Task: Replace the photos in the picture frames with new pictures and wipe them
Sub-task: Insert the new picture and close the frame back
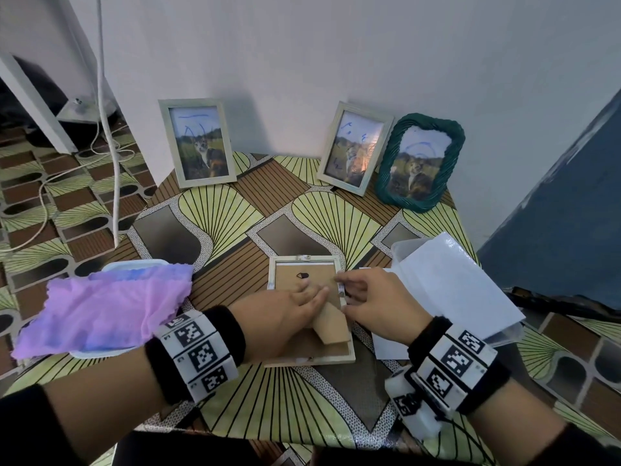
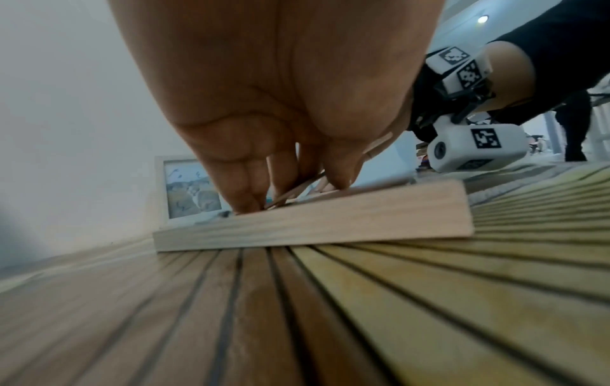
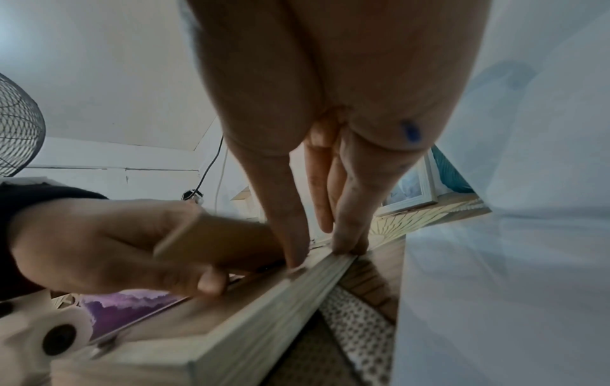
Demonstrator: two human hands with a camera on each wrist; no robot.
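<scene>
A pale wooden picture frame (image 1: 311,359) lies face down near the table's front edge, its brown backing board (image 1: 290,275) and cardboard stand (image 1: 332,326) facing up. My left hand (image 1: 304,295) presses flat on the backing with straight fingers (image 2: 246,198). My right hand (image 1: 347,290) pinches the frame's right rail (image 3: 323,271) at a small metal tab (image 1: 341,291), thumb on the inner side and fingers on the outer side. The frame's near rail (image 2: 330,222) fills the left wrist view. Its photo is hidden underneath.
Three frames with cat photos lean on the back wall: a pale one (image 1: 198,142) at left, another (image 1: 354,148) at right, beside a green woven one (image 1: 420,159). A purple cloth (image 1: 104,311) lies on a white tray at left. White sheets (image 1: 447,284) lie at right.
</scene>
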